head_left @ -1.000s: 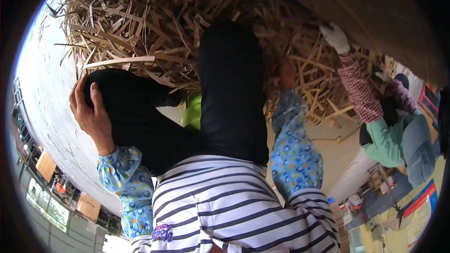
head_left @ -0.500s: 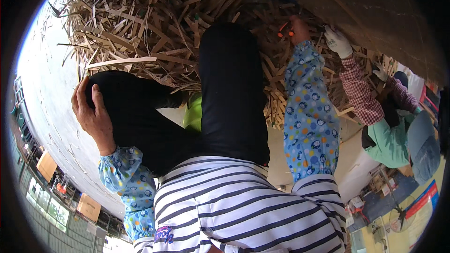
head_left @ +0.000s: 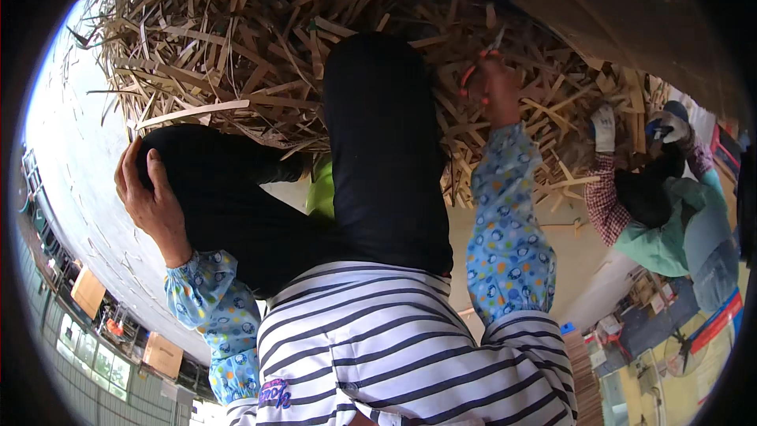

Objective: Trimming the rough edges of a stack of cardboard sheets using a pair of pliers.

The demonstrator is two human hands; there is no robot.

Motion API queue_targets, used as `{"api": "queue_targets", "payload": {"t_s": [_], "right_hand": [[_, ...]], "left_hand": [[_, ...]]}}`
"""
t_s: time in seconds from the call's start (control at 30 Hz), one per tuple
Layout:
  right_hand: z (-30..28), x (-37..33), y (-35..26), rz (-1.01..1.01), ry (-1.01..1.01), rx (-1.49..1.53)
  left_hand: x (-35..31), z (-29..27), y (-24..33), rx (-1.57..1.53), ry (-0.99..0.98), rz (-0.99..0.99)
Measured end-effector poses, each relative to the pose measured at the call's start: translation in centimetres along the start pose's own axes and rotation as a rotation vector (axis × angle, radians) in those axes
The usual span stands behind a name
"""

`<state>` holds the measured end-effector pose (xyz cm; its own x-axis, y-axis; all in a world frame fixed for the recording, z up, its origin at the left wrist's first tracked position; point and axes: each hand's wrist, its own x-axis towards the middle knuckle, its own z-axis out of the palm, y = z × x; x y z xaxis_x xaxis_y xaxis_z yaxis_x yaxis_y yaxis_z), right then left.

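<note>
My left hand (head_left: 150, 197) rests on my bent left knee (head_left: 213, 158), fingers stretched and holding nothing. My right hand (head_left: 501, 93), smeared by motion, is closed around scissors with orange-red handles (head_left: 468, 76). Their short metal blade points up and away from me. The hand hovers over a thick heap of flat tan strips (head_left: 205, 39), which look like wood or bamboo. A small pale piece (head_left: 490, 13) shows just beyond the blade; whether it is attached to anything I cannot tell.
A large brown panel (head_left: 631, 24) slants over the heap at the upper right. Close on my right a co-worker in a cap (head_left: 714, 244) has one white-gloved hand (head_left: 604, 128) by the strips and another (head_left: 674, 125) around a dark tool. Cardboard boxes (head_left: 163, 353) stand far left.
My right hand has drawn back toward me with the scissors, whose blade now shows. The co-worker's gloved hands have moved away to the right. My left hand stays on the knee.
</note>
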<state>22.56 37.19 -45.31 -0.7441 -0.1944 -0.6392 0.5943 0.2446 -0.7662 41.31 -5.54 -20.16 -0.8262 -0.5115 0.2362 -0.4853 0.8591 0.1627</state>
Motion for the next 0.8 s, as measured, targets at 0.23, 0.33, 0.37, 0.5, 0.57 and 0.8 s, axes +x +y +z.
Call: {"api": "queue_targets", "payload": {"t_s": [0.23, 0.33, 0.37, 0.5, 0.57, 0.8], "right_hand": [[-2.3, 6.2, -5.3, 0.219, 0.251, 0.442], [-4.4, 9.3, -3.7, 0.17, 0.341, 0.21], [-3.9, 9.3, -3.3, 0.174, 0.34, 0.209], [-0.2, 5.0, -3.6, 0.064, 0.066, 0.427], [-2.9, 1.6, 3.4, 0.033, 0.201, -0.071], [-1.9, -2.7, -3.1, 0.159, 0.197, 0.352]], "left_hand": [[0.2, 0.3, -0.1, -0.004, 0.004, 0.019], [0.3, 0.7, 0.2, -0.009, -0.006, 0.013], [0.3, 0.7, 0.2, -0.006, -0.01, 0.011], [-0.3, -0.3, -0.7, 0.031, 0.001, -0.014], [0.3, 0.5, 0.2, -0.037, -0.001, -0.008], [0.4, -0.1, 0.5, 0.027, -0.015, 0.034]]}}
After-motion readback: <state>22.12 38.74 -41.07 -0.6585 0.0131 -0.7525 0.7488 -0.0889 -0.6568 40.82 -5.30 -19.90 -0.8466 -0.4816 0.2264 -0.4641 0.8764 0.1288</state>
